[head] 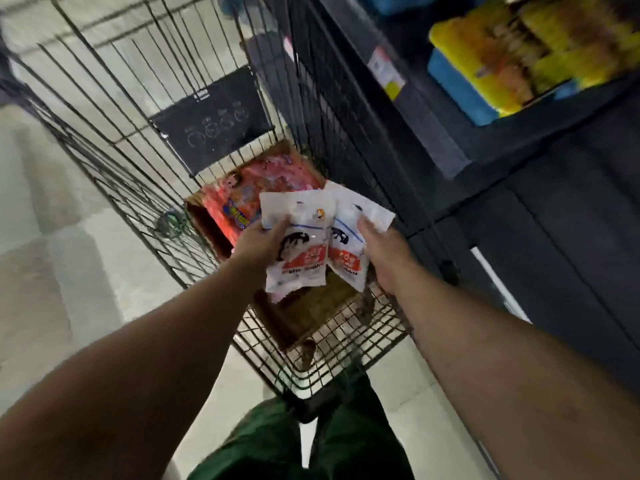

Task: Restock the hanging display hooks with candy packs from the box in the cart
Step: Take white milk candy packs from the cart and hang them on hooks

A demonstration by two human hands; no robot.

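Early stage: left hand [260,243] grips white candy pack [298,237], right hand [386,252] grips second pack [349,244], both above cardboard box [207,220] in wire cart [114,140]. Display hooks out of view; hanging not yet done.

The cart [145,109] is made of thin dark metal wire. The box [207,220] in it is brown cardboard, dull and rough. The candy packs [298,244] are white shiny plastic. The floor [52,237] has pale smooth tiles with some shine.
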